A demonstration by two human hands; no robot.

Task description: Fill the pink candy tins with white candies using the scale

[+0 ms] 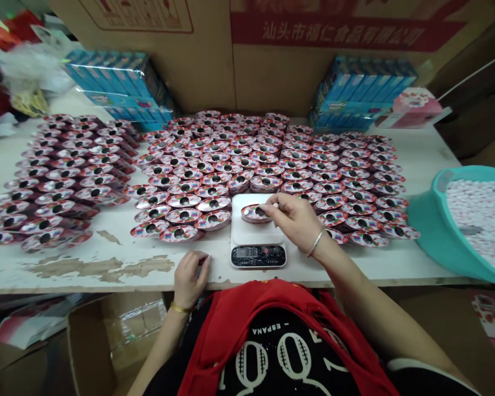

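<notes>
A white digital scale (240, 234) with a black display panel stands at the middle of the table's front. On its plate sits a small red-and-white printed pack (251, 219), pointed at both ends, with a dark round hole in its top. A small white candy (246, 211) shows on the pack's left end. Over the pack's right end, my right hand (295, 220) has its fingers pinched together, with a small white candy (276, 205) at the fingertips. To the left of the scale, my left hand (191, 279) rests at the table edge in a loose fist; I see nothing in it.
Rows of similar packs (214, 179) surround the scale, and another block (53, 184) stands at left. A turquoise tub (431, 220) of white candies (478, 214) is at right. Blue boxes (115, 82) and a large carton (206, 60) stand behind. An open carton (91, 346) lies below.
</notes>
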